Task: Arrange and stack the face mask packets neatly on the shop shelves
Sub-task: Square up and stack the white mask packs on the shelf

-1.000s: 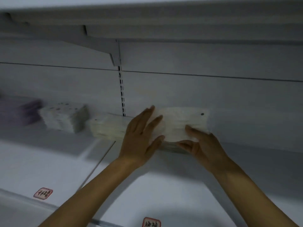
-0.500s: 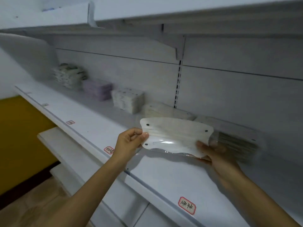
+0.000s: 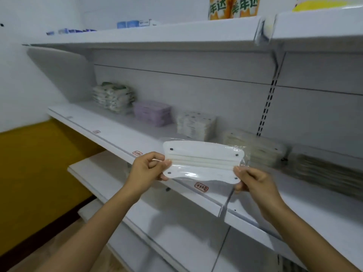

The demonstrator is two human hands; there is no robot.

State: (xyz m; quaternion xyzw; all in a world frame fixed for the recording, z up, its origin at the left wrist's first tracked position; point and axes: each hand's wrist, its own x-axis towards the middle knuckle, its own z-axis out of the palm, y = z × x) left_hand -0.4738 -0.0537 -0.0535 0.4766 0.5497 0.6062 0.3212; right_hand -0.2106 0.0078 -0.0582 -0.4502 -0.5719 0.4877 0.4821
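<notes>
Holding the face mask packet [image 3: 203, 160] up in front of the middle shelf [image 3: 121, 134], I have my left hand [image 3: 146, 169] pinching its left end and my right hand [image 3: 253, 183] pinching its right end, each grip closed on the clear wrapper. I see a flat, wide, white folded mask inside glossy transparent plastic, with small dark dots near its corners and pleats running along its length. Behind it on the shelf sit a patterned stack [image 3: 114, 97], a purple stack [image 3: 152, 112], a white stack [image 3: 196, 124], a cream stack [image 3: 255, 148] and a blurred grey stack [image 3: 324, 171].
</notes>
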